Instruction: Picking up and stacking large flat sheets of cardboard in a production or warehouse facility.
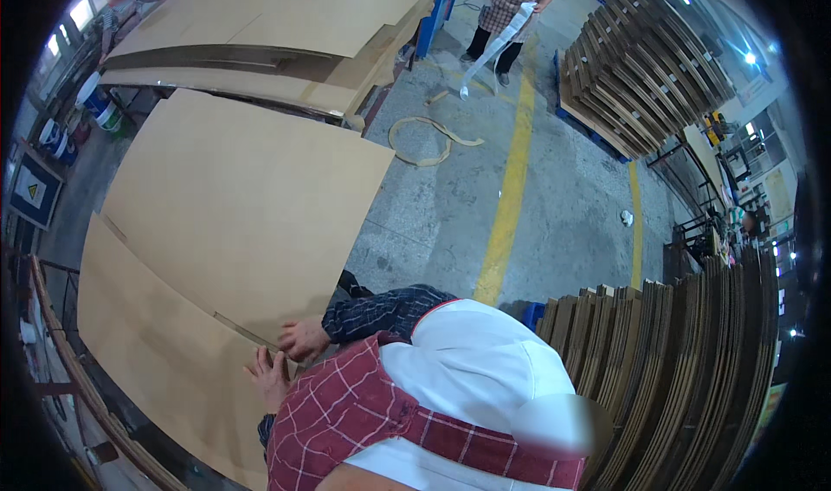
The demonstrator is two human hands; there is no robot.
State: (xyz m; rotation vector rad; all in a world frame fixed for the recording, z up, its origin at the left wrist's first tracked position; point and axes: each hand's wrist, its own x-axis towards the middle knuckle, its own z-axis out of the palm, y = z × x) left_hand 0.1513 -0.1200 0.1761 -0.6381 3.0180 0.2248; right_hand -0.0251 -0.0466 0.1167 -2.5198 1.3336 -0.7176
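Observation:
A large brown cardboard sheet [251, 197] lies before me, with a long line running across it and narrow slots along that line. Whether the line is a crease or a seam between two sheets, I cannot tell. On the board, at the near end of the line, my right hand [302, 339] rests with its fingers slightly bent and apart. Close beside it my left hand [270, 377] touches the nearer cardboard panel [164, 352], its fingers spread. Neither hand visibly holds anything. My red checked apron hides part of the left forearm and the near board edge.
More cardboard sheets [277, 15] are stacked beyond. Upright cardboard [658, 370] stands at right; a tall cardboard stack [640, 67] sits on a blue pallet farther off. A strip coil [420, 142] lies on the floor. One person [511, 6] holds a white strip; another [121, 10] stands far left.

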